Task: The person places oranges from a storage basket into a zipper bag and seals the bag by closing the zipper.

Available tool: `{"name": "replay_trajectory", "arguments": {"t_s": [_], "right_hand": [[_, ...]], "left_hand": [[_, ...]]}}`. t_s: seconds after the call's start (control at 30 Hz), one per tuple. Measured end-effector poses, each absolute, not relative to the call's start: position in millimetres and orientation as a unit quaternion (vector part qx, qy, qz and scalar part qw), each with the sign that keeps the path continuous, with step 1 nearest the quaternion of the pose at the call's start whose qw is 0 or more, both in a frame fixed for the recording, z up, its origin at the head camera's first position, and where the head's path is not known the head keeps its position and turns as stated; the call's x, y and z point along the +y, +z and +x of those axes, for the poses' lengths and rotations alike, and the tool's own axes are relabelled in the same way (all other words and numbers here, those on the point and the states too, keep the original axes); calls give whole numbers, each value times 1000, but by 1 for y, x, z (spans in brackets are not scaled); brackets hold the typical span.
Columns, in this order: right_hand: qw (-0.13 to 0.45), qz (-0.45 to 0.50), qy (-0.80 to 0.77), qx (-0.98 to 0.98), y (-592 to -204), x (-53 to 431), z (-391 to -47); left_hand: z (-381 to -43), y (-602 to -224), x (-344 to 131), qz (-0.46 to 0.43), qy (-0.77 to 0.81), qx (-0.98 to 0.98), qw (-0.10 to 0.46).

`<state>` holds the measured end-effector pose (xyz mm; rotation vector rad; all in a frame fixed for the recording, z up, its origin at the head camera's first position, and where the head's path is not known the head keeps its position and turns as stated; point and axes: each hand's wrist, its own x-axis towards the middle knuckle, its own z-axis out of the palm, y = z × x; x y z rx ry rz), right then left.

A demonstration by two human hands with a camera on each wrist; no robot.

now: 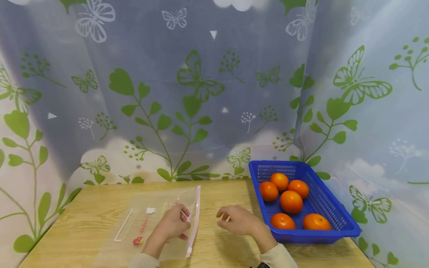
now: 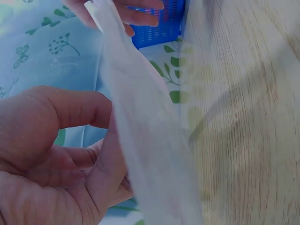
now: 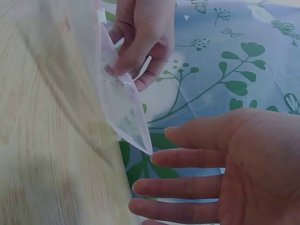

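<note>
A clear zip bag [image 1: 125, 247] with a pink zip edge [image 1: 198, 203] and small printed pictures lies on the table. At that edge, my left hand [image 1: 172, 222] pinches one side of the bag with thumb and fingers. The right wrist view shows the mouth of the bag [image 3: 123, 105] parted, with a white slider [image 3: 102, 16] near one end. My right hand [image 1: 240, 220] is to the right of the bag, apart from it in the head view. Its fingers [image 3: 187, 187] are extended and hold nothing.
A blue plastic basket [image 1: 313, 234] holding several oranges [image 1: 291, 201] stands at the right of the wooden table [image 1: 80, 212]. Behind and beside the table hangs a curtain [image 1: 144, 48] printed with butterflies and leaves.
</note>
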<state>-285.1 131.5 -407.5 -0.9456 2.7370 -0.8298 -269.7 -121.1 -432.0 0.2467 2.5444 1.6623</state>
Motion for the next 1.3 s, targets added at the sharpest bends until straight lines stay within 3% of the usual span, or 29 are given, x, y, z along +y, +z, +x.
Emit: {"name": "replay_trajectory", "arguments": {"t_s": [0.77, 1.3], "right_hand": [[13, -280, -302, 911, -415, 121, -284], [14, -251, -315, 915, -415, 113, -284]], "left_hand": [[-265, -427, -110, 95, 532, 840, 52], [-263, -422, -104, 100, 527, 842, 58]]}}
